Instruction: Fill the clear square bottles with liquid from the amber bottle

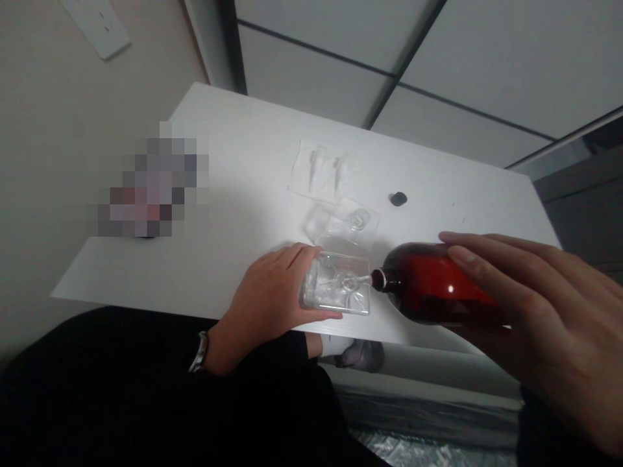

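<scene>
With left hand (pixel 272 292) curled around the clear container (pixel 326 299) and right hand (pixel 555 311) clasping the red bottle (pixel 433 282), overtilting could cause overflow

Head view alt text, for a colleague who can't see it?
The right hand tips a red bottle, a clear stream running from its mouth to a clear container held in the left hand. Beyond, on a white table, are another clear item, a small dark object and two whitish items.

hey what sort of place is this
Probably a room in a home, though I can't be sure: there's a white table, what looks like a wall socket, and large pale panels with dark strips, perhaps wardrobe doors.
</scene>
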`<state>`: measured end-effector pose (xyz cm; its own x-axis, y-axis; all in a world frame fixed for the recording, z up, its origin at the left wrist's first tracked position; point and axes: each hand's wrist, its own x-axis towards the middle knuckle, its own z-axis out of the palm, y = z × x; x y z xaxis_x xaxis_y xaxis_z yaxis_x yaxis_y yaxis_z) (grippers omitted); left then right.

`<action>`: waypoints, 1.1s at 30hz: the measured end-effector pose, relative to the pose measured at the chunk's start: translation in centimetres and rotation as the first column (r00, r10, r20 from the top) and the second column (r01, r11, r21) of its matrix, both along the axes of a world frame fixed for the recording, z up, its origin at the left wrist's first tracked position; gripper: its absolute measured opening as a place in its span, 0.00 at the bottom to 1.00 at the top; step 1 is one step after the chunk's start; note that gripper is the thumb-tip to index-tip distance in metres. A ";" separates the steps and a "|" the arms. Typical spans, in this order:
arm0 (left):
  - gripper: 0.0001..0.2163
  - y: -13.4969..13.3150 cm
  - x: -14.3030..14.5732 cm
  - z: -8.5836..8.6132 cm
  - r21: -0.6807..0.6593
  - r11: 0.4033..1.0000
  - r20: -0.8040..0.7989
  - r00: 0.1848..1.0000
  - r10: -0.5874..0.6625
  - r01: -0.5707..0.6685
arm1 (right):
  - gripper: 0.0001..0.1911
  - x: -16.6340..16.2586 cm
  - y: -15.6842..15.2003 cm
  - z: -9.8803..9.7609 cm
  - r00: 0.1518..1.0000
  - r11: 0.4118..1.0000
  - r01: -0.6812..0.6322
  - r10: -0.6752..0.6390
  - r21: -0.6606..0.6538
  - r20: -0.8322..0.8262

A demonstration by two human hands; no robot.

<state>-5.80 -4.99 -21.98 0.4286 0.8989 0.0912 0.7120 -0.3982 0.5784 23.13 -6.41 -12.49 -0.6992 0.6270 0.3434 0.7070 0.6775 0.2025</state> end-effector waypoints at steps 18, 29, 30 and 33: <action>0.35 0.1 0.0 -0.1 0.012 1.000 0.002 1.000 -0.011 0.011 | 0.47 0.0 0.3 0.6 1.000 1.000 -0.029 0.029 -0.005 0.009; 0.33 0.0 0.0 0.0 0.006 1.000 0.013 1.000 -0.008 0.008 | 0.46 0.7 -0.2 0.5 0.994 0.988 0.114 -0.113 -0.103 0.010; 0.33 0.0 0.0 0.0 0.005 1.000 0.012 1.000 -0.007 0.007 | 0.46 0.7 -0.2 0.6 0.994 0.988 0.113 -0.113 -0.108 0.011; 0.34 0.0 0.0 0.0 0.002 1.000 0.006 1.000 -0.009 0.009 | 0.45 0.9 -0.3 0.6 0.992 0.985 0.129 -0.128 -0.117 0.014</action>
<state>-5.82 -4.96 -22.00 0.4360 0.8949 0.0956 0.7052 -0.4057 0.5815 24.00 -6.71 -11.90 -0.6123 0.7474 0.2578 0.7886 0.6007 0.1314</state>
